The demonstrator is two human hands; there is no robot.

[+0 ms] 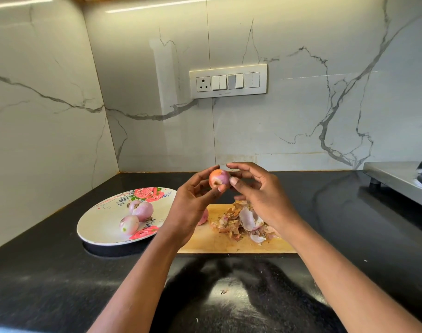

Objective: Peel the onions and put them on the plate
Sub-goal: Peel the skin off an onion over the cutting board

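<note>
The person holds a small onion (pixel 219 178) up over the black table (pixel 60 272), above the far edge of the cutting board (pixel 229 243). The left hand (pixel 195 200) has its fingers curled round the onion, thumb below. The right hand (pixel 258 188) pinches at the onion's right side, probably lifting skin, though I can't quite see the flake itself. It looks light and firm, with dry, papery skin that should tear easily and a slick layer beneath, so a hold across the round middle seems safest. Two peeled onions (pixel 135 217) lie on the floral plate (pixel 97 234) to the left; another onion (pixel 203 217) shows partly behind the left wrist, beside the heap of peels (pixel 243 222).
</note>
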